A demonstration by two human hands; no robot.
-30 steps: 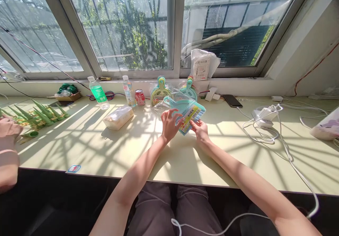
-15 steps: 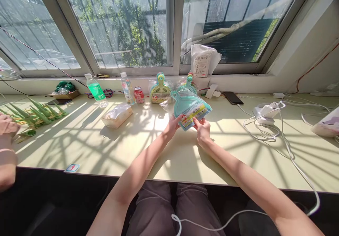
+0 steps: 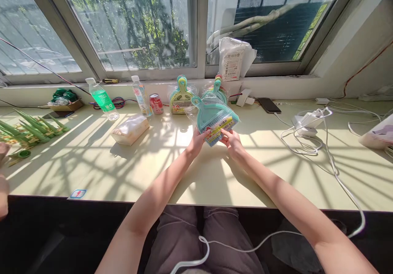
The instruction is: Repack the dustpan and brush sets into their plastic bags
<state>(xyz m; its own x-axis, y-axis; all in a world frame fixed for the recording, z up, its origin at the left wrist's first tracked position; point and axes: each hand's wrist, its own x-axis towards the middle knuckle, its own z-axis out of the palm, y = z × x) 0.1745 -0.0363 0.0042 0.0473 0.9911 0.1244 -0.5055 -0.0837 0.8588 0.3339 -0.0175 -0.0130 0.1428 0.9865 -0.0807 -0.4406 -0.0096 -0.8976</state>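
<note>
A teal mini dustpan-and-brush set [image 3: 212, 116] in clear plastic wrap, with a yellow label across its lower edge, is held upright just above the pale green table [image 3: 92, 159]. My left hand [image 3: 196, 142] pinches its lower left corner. My right hand [image 3: 232, 141] pinches its lower right edge by the label. Behind it, against the window ledge, stand more wrapped sets: a yellow-green one [image 3: 181, 98] and a stack of teal ones [image 3: 217, 90].
A wrapped pack [image 3: 130, 129], two bottles [image 3: 101, 98] [image 3: 140, 96] and a red can [image 3: 156, 103] stand to the left. Green cones [image 3: 30, 126] lie far left beside another person's hand [image 3: 3, 149]. A phone [image 3: 269, 105], a charger [image 3: 302, 126] with white cables and a white bag [image 3: 233, 63] sit to the right.
Both hands lifted the wrapped teal set off the table and tipped it upright, handle up. My left hand closed from spread fingers to a pinch on its corner.
</note>
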